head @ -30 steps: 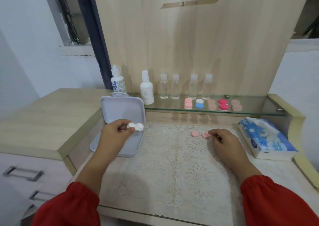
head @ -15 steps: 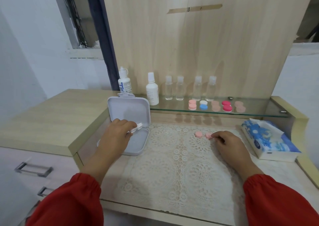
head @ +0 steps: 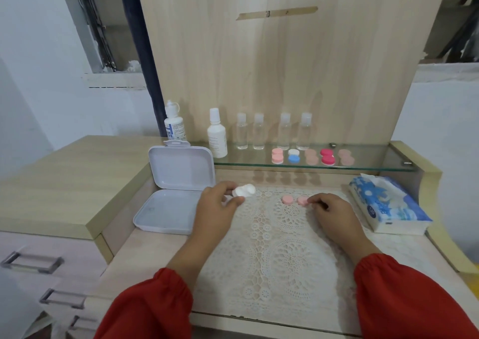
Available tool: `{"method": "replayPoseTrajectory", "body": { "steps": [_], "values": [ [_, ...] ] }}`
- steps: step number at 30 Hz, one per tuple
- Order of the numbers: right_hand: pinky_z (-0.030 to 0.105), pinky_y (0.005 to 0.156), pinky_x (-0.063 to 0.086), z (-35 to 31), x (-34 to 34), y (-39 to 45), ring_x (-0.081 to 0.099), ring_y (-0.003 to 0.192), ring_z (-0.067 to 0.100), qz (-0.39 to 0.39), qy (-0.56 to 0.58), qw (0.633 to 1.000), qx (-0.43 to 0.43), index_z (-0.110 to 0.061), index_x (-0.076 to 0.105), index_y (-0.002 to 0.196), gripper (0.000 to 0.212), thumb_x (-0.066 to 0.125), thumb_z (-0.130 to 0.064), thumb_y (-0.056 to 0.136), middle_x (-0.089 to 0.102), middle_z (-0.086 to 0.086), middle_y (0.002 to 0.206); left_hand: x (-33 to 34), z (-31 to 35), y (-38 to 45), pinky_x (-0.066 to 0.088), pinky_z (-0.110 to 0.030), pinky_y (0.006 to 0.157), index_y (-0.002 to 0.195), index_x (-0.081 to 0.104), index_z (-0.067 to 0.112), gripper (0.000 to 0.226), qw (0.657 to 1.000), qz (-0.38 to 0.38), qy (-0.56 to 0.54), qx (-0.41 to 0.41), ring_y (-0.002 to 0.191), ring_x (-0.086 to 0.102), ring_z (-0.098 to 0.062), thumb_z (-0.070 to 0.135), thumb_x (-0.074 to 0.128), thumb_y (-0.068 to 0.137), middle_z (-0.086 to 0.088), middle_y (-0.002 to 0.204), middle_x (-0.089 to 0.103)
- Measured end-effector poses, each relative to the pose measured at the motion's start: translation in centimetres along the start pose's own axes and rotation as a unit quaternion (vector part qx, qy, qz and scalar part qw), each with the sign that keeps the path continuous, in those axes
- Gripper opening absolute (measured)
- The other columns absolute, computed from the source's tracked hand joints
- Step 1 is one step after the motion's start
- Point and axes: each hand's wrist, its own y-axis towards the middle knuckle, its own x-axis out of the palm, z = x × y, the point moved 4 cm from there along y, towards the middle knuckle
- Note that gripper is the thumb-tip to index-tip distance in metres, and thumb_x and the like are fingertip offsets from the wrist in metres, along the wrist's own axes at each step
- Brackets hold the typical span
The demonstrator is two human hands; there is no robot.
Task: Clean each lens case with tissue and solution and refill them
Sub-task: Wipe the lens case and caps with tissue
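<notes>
The left hand (head: 217, 206) pinches a white lens case (head: 243, 191) between thumb and fingertips, holding it just above the left edge of the lace mat (head: 280, 255), right beside the open white plastic box (head: 176, 191). The right hand (head: 334, 214) rests on the mat with its fingers curled, the fingertips touching the right cup of a pink lens case (head: 295, 200) that lies flat on the lace. To the right of that hand a blue-and-white tissue pack (head: 388, 205) lies on the desk. Behind, on the glass shelf (head: 375, 164), five more lens cases (head: 312, 156) sit in a row, in pink, white and blue, tan and red. Behind them stand four small clear bottles (head: 273, 131), a white solution bottle (head: 217, 134) and a labelled solution bottle (head: 175, 125) at the far left.
</notes>
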Motion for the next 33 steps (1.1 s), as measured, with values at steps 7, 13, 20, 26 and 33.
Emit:
{"method": "replayPoseTrajectory", "body": {
  "steps": [7, 13, 20, 26, 33],
  "values": [
    [0.020, 0.081, 0.036, 0.2, -0.2, 0.0, 0.053, 0.095, 0.006, -0.004, 0.012, 1.000, 0.027, -0.020, 0.070, 0.101, 0.023, 0.051, -0.009, 0.093, 0.062, -0.011, 0.100, 7.5, 0.1, -0.3, 0.037, -0.032, 0.096, 0.101, 0.071, 0.030, 0.018, 0.992, -0.119, 0.022, -0.042, 0.112, 0.042, -0.017, 0.028, 0.071, 0.083, 0.009, 0.106, 0.062],
    [0.019, 0.080, 0.037, 0.3, -0.2, 0.1, 0.054, 0.096, 0.007, 0.002, 0.035, 0.999, 0.033, -0.020, 0.070, 0.100, 0.022, 0.052, -0.009, 0.093, 0.063, -0.010, 0.100, 8.0, -0.2, -0.4, 0.033, -0.028, 0.094, 0.104, 0.070, 0.034, 0.019, 0.985, -0.143, 0.092, -0.039, 0.108, 0.036, -0.013, 0.033, 0.069, 0.085, 0.012, 0.108, 0.057],
    [0.014, 0.077, 0.043, -0.3, -1.5, -0.5, 0.055, 0.090, -0.003, 0.022, 0.085, 0.996, 0.016, -0.028, 0.070, 0.097, 0.022, 0.056, -0.012, 0.093, 0.063, -0.018, 0.096, 8.1, -0.6, -0.5, 0.034, -0.027, 0.095, 0.109, 0.068, 0.034, 0.024, 0.984, -0.142, 0.101, -0.034, 0.111, 0.036, -0.012, 0.033, 0.069, 0.085, 0.014, 0.110, 0.057],
    [0.006, 0.071, 0.040, 0.5, -5.2, -1.3, 0.055, 0.085, -0.005, 0.069, 0.024, 0.997, -0.011, -0.023, 0.072, 0.097, 0.021, 0.058, -0.010, 0.092, 0.064, -0.014, 0.093, 8.2, -0.4, -0.4, 0.034, -0.033, 0.103, 0.123, 0.060, 0.032, 0.039, 0.982, -0.134, 0.128, -0.039, 0.119, 0.036, -0.015, 0.041, 0.065, 0.086, 0.010, 0.121, 0.058],
    [0.006, 0.072, 0.037, 0.5, -6.4, -1.7, 0.057, 0.086, 0.006, 0.106, 0.020, 0.994, -0.018, -0.019, 0.073, 0.097, 0.020, 0.059, -0.007, 0.090, 0.064, -0.013, 0.090, 8.7, 1.5, -0.2, 0.036, -0.028, 0.098, 0.123, 0.060, 0.027, 0.033, 0.994, -0.086, 0.068, -0.004, 0.117, 0.040, -0.012, 0.032, 0.062, 0.091, 0.011, 0.115, 0.060]
  ]
}}
